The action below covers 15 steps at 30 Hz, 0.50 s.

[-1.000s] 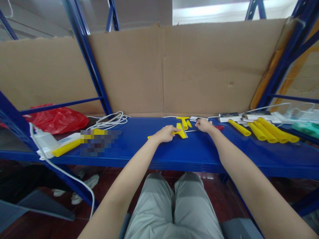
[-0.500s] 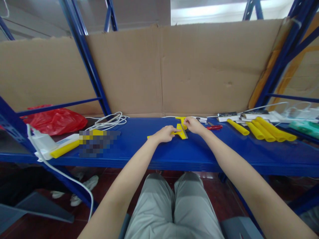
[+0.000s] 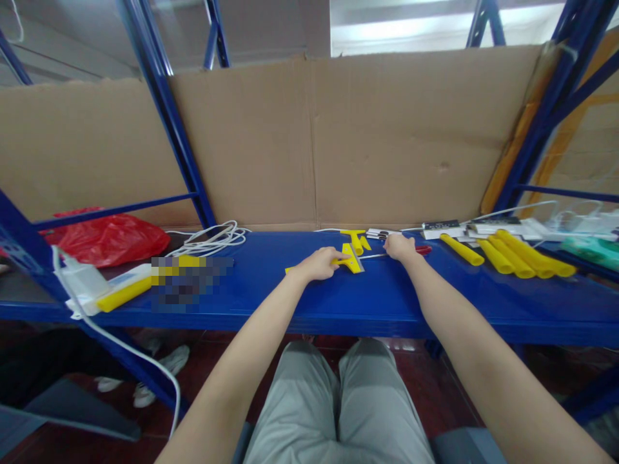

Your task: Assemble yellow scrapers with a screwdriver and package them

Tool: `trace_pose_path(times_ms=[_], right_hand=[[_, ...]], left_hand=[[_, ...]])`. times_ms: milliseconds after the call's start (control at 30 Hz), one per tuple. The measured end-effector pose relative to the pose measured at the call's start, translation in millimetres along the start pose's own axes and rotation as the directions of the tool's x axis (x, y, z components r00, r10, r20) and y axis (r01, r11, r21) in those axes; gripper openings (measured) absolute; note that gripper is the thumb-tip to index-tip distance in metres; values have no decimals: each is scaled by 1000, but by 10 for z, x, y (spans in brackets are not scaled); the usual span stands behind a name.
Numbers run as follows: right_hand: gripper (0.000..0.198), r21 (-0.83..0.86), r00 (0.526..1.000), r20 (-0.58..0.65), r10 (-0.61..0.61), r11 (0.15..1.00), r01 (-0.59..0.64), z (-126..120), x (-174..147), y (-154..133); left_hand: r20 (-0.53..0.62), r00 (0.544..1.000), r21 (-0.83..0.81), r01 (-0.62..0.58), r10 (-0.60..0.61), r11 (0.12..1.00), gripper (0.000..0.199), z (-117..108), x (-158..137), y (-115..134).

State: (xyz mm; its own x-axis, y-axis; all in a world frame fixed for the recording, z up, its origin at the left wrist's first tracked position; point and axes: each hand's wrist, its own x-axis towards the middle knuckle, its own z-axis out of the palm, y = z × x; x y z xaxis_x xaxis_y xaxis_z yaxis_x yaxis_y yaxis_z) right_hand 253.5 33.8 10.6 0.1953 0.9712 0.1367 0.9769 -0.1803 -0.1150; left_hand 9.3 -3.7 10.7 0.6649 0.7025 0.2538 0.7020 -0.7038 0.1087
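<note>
Though the right hand's grip is unclear, the left clasps a T-shaped scraper.

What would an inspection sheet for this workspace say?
Surface: blue shelf, loosely occupied.
Job's things: yellow scraper with metal blade edge; red-handled tool.
Clutter: red plastic bag at left; yellow tubes at right.
Hands: left hand grips the scraper; right hand at the tool, grip unclear.
Cables: white coiled cable toward the back; white cord hanging past the front edge.
Surroundings: cardboard panel behind; another person's shoes lower left.
</note>
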Motion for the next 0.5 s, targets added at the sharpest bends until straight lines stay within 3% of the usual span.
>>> trace_pose_path(times_ms=[200, 500], right_hand=[[36, -53, 998, -64, 6, 999, -10, 27, 26, -65], [35, 42, 998, -56, -23, 999, 26, 97, 138, 40]], left_hand=[[-19, 1000, -4, -13, 13, 1000, 43, 12, 1, -10], [-29, 999, -3, -18, 17, 1000, 44, 12, -6, 3]])
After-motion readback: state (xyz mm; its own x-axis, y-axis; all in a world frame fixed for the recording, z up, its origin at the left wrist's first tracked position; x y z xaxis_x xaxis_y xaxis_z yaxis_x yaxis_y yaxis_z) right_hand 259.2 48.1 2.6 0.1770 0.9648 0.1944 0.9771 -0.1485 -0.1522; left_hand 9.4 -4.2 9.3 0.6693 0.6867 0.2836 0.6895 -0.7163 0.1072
